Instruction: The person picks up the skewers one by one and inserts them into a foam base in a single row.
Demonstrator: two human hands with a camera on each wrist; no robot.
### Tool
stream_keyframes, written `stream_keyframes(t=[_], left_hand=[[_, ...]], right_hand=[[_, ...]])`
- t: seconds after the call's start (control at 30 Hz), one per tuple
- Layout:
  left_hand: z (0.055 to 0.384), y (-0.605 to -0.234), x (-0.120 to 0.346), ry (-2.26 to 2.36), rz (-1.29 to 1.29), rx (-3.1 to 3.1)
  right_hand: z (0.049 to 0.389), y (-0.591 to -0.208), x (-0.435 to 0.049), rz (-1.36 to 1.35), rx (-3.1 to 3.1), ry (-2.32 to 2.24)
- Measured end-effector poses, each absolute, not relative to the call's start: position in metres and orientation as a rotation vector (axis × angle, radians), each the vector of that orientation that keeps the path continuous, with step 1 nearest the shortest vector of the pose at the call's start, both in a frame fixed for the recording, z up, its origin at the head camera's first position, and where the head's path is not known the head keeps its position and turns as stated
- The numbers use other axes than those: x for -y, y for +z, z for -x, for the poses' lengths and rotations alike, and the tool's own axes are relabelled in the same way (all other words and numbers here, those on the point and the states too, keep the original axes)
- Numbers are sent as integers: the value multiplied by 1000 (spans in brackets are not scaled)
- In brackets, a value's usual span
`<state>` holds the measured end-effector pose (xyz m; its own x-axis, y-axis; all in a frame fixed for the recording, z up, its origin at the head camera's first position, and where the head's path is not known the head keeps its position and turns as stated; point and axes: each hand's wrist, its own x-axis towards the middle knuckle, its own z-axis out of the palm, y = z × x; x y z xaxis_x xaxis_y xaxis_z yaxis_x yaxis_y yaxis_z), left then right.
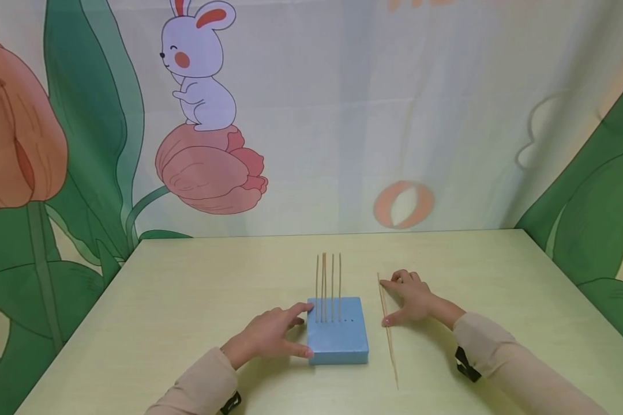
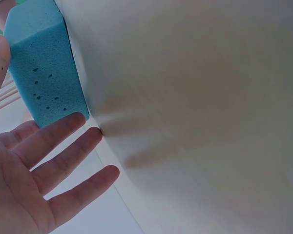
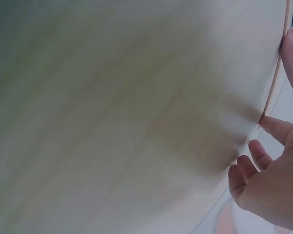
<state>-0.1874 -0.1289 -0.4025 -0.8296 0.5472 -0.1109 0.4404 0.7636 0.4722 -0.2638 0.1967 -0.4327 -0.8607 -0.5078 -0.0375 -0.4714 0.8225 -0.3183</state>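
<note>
A blue foam block lies on the table with several thin wooden skewers standing upright in a row in its top. My left hand touches the block's left side with thumb and forefinger spread apart; in the left wrist view its other fingers stretch out straight. To the right of the block a thin wooden skewer lies on the table, perhaps more than one. My right hand touches it at two spots, forefinger toward the far end and thumb nearer its middle.
Two small dark holes show in the block's top, right of the standing skewers. The pale wooden table ends at a printed curtain with a rabbit and tulips. A black strap hangs under the right sleeve.
</note>
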Motion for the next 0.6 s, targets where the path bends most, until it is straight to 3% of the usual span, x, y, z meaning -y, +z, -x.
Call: stream_keyframes(t=[0.43,0.6], left_hand=[[187,-402,129,647,-782,-2715],[188,-402,128,645,-786,-2715]], right_hand=[[267,-431,-196,745,-2854,-591],[268,-424,-199,780,-2707,-935]])
